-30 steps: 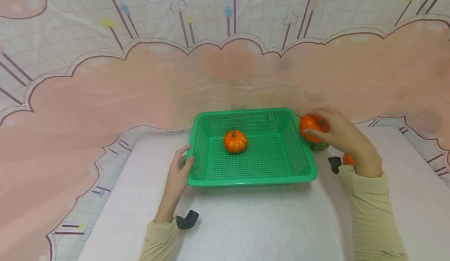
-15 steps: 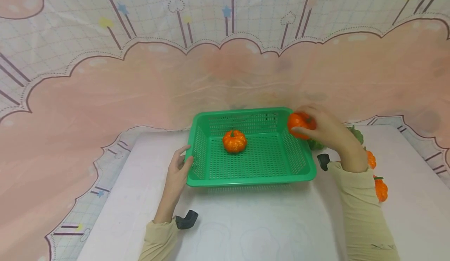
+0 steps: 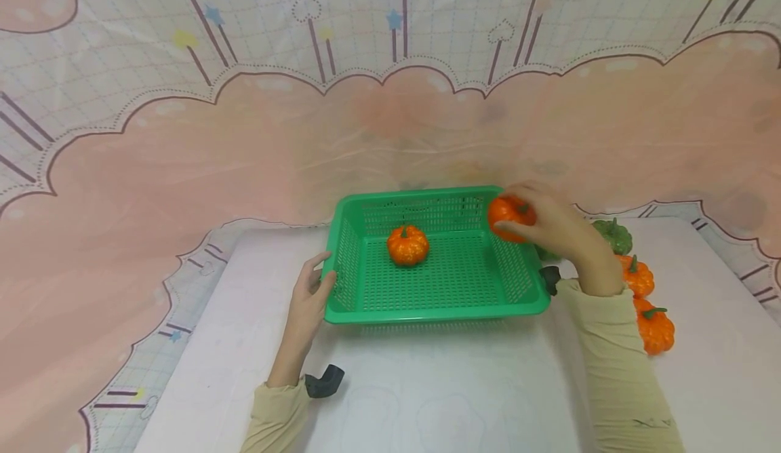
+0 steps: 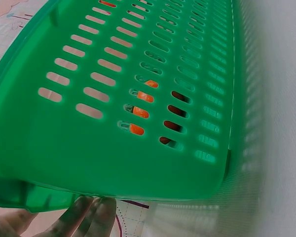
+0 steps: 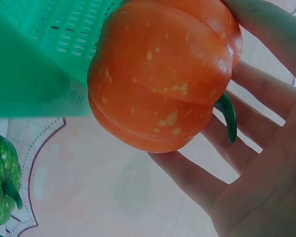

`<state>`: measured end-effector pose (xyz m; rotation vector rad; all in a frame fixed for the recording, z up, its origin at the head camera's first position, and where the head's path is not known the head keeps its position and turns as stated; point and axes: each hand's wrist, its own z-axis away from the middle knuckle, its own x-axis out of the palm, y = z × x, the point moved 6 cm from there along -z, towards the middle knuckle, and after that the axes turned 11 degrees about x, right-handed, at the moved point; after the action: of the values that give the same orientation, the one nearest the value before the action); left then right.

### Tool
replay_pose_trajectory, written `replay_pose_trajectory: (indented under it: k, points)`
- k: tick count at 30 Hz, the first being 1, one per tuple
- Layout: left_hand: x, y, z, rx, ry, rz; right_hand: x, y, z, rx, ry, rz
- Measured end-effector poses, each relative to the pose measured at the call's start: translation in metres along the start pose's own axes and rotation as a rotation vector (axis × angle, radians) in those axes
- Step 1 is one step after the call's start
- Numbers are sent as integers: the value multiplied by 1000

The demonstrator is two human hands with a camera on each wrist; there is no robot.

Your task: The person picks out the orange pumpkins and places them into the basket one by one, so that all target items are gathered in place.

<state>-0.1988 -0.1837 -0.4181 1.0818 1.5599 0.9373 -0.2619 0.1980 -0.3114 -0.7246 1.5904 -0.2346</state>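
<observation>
My right hand (image 3: pixel 552 222) holds an orange toy pumpkin (image 3: pixel 508 218) above the right end of a green plastic basket (image 3: pixel 436 316). In the right wrist view this pumpkin (image 5: pixel 158 79) shows yellow flecks and a curved green stem, with my fingers (image 5: pixel 256 118) spread along one side of it. Another orange pumpkin (image 3: pixel 408 247) sits upright inside the basket, left of centre. My left hand (image 3: pixel 310 293) grips the basket's left rim; its fingertips (image 4: pixel 104 210) show against the green plastic in the left wrist view.
Right of the basket, on the white tabletop (image 3: pixel 421 392), lie a green pumpkin (image 3: pixel 613 236) and two orange pumpkins, one farther back (image 3: pixel 637 277) and one nearer (image 3: pixel 655 327). Another green one is mostly hidden behind the basket's right rim. A patterned cloth (image 3: pixel 390 141) hangs behind.
My right hand has carried the orange pumpkin leftward, from beyond the basket's right rim to over its right end. Pumpkins behind that forearm have come into view. The left hand stays put.
</observation>
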Motion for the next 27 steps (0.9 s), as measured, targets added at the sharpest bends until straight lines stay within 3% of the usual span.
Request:
replay_pose_trajectory:
  k: [27]
  points:
    - [0, -1, 0, -20, -20, -4, 25, -9, -18, -31, -78, 1]
